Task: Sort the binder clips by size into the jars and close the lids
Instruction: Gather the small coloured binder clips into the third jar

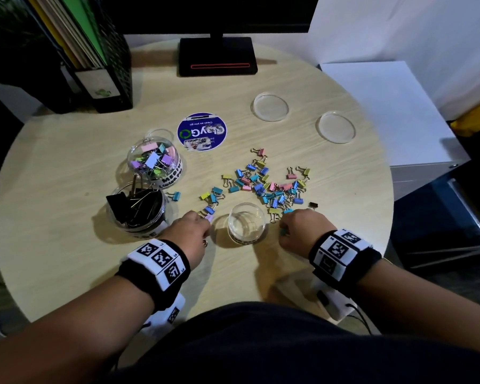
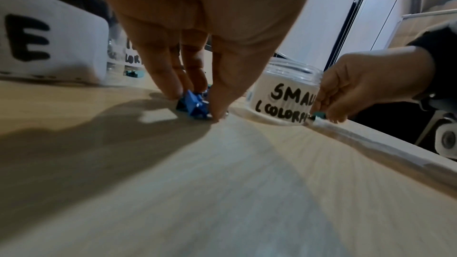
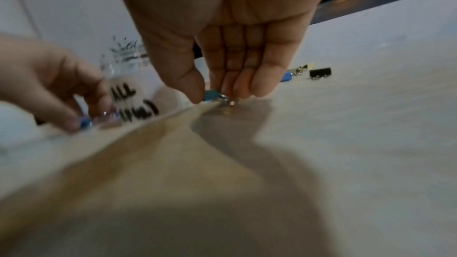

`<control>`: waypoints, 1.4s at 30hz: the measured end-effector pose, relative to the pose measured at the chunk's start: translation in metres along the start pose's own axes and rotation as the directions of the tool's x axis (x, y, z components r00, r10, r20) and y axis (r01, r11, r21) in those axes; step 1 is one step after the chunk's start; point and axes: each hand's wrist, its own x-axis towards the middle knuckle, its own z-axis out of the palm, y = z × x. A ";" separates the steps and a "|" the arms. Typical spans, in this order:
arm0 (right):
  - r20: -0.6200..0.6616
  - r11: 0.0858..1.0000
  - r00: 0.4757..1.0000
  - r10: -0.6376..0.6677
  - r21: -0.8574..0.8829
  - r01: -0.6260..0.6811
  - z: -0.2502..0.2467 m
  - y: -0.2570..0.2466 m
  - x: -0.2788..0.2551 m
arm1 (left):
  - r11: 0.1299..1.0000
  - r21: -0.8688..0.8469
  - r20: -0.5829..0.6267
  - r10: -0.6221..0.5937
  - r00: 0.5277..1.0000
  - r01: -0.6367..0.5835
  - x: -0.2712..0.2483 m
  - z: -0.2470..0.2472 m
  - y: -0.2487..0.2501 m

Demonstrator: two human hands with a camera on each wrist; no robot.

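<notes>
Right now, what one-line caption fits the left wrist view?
Left hand pinches a blue binder clip off the table beside the "SMALL" jar.

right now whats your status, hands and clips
Left hand pinching a blue clip on the table; right hand pinching a teal clip. Small jar open, empty, between them. Small clips pile unsorted. Nothing blocking.

A round table (image 1: 330, 273) has a pale, matt wood-grain top. The jar (image 1: 246, 221) and its lids (image 1: 271, 106) are clear glossy plastic. Small binder clips (image 1: 263, 187) have shiny metal wire handles.
</notes>
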 end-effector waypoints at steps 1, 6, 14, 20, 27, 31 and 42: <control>-0.025 0.999 1.000 0.009 0.040 -0.008 -0.005 -0.001 -0.001 | 1.000 0.006 0.005 0.009 1.000 -0.009 0.000 0.000 0.000; -0.285 0.965 0.955 -0.077 0.218 0.143 -0.028 -0.019 -0.004 | 0.999 0.017 -0.010 0.037 0.999 -0.037 -0.001 0.003 -0.002; -0.256 0.948 0.941 -0.222 0.169 0.270 -0.013 -0.032 0.006 | 0.995 0.050 -0.008 0.091 0.996 -0.090 -0.005 -0.002 -0.002; -0.288 0.950 0.957 0.031 0.307 0.062 -0.013 -0.001 0.013 | 0.991 0.069 -0.003 0.115 0.993 -0.115 -0.005 -0.002 0.000; -0.074 0.989 0.995 0.060 0.141 -0.049 -0.002 0.019 0.011 | 0.975 0.175 0.038 0.130 0.991 -0.135 -0.001 0.001 0.004; -0.071 0.993 0.997 0.039 0.114 -0.031 0.000 0.017 0.009 | 0.982 0.117 0.038 0.141 0.989 -0.145 0.001 -0.005 0.004; -0.092 0.998 0.994 0.062 0.040 -0.058 0.005 0.011 0.011 | 0.951 -0.124 -0.277 0.239 0.931 -0.282 -0.001 -0.043 0.049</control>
